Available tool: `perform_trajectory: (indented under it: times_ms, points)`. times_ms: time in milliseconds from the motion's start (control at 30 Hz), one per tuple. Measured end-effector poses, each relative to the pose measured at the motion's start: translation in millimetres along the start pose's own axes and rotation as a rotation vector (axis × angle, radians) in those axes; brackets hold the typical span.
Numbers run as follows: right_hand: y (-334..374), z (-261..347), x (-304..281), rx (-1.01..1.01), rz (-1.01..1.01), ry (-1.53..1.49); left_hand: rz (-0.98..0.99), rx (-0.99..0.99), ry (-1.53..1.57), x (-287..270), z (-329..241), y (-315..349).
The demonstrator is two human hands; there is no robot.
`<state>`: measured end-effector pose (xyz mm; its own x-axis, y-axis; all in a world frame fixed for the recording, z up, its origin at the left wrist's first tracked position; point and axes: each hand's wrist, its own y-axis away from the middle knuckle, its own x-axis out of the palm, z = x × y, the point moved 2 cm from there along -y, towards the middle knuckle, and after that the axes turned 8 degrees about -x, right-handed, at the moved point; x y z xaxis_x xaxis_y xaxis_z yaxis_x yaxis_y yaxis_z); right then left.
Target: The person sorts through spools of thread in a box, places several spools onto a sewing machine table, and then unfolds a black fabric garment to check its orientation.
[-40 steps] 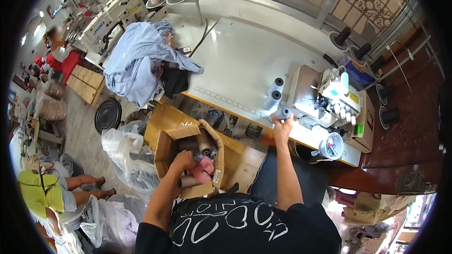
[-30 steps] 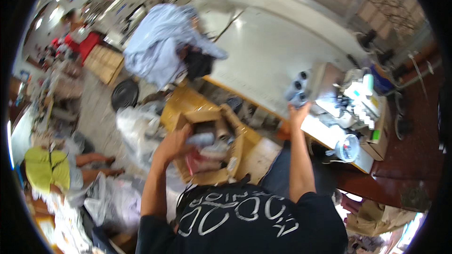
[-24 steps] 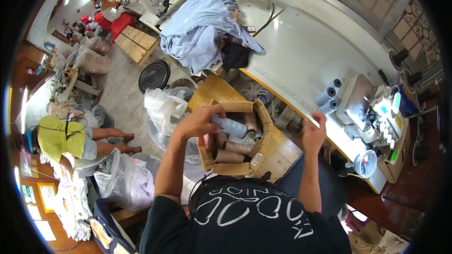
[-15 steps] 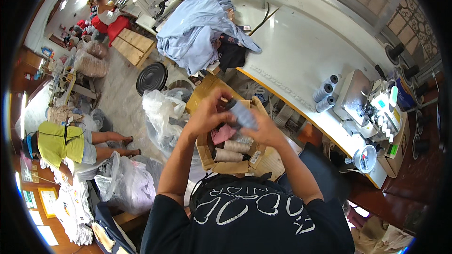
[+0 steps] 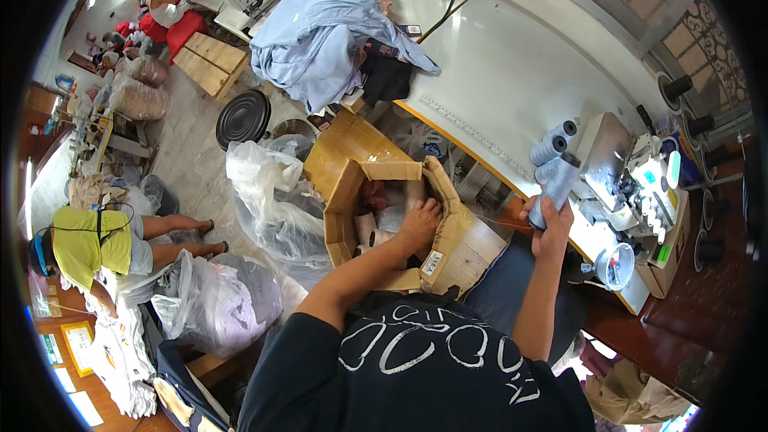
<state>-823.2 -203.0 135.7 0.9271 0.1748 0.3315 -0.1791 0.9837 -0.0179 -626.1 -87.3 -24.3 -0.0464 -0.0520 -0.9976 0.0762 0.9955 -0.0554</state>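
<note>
My left hand reaches down into an open cardboard box on the floor and rests among several thread cones, pale and pink. Whether it grips one is hidden. My right hand is raised at the edge of the white sewing table and holds a grey-blue thread cone upright. Two more grey thread cones stand on the table just beyond it.
A sewing machine stands at the table's right end. A heap of blue cloth lies at the far left of the table. Clear plastic bags surround the box. A person in a yellow shirt sits left.
My hands met over the box and the grey-blue cone passed to my right hand, which carried it up toward the table. My left hand went back down into the box.
</note>
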Motion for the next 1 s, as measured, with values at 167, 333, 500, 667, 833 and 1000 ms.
perform_trajectory:
  times_ms: [167, 333, 500, 667, 833, 1000]
  points:
    - [-5.2, -2.4, -7.7, -0.175, -0.037, -0.035, 0.284, 0.048, -0.21, 5.2, 4.0, 0.1]
    - [-58.1, -47.3, 7.3, -0.209, -0.012, 0.444, 0.242, 0.257, -0.059, -2.6, 30.1, -2.4]
    - [-137.5, -100.5, 17.2, -0.402, -0.109, 0.873, 0.29, 0.12, 0.178, -34.1, 46.9, 0.8]
    - [-176.1, -125.5, 10.6, -0.355, -0.194, 1.0, 0.117, -0.201, 0.758, -120.3, 87.8, 13.4]
    - [-175.5, -131.8, 2.9, -0.265, -0.136, 0.957, 0.193, -0.478, 0.941, -220.5, 119.0, 26.3]
    - [-143.5, -99.8, 14.4, -0.048, -0.204, 0.907, -0.018, -0.414, 0.869, -277.1, 101.7, -12.1]
